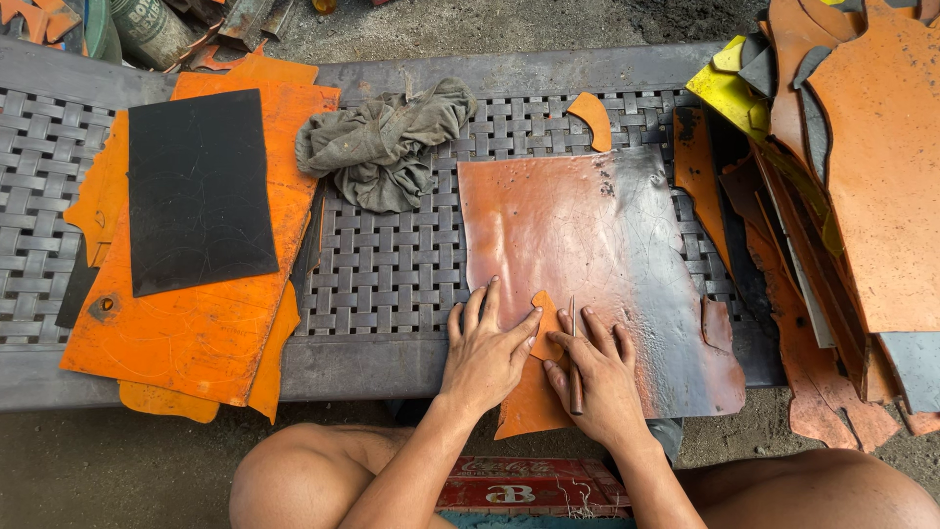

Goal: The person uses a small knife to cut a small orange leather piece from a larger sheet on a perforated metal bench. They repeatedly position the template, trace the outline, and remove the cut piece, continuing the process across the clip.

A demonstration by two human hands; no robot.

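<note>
Across your knees runs the grey woven-strap bench (392, 274), the broadest surface in view. At its right edge leans a stack of orange and yellow leather pieces (862, 176); at its left lies a pile of orange sheets (211, 333) with a black sheet (201, 191) on top. Near the middle spreads the glossy orange-to-dark leather sheet (597, 255) that you work on, its lower edge hanging past the bench toward you. Behind it, a crumpled grey-green rag (382, 142) rests on the weave, with a small orange scrap (593, 118) just beside. Your left hand (485, 348) lies flat, fingers spread, pressing a small orange pattern piece (544, 328) onto the sheet. Your right hand (602, 377) touches that piece from the other side and grips a slim metal-tipped tool (575, 367), point against the piece's edge.
</note>
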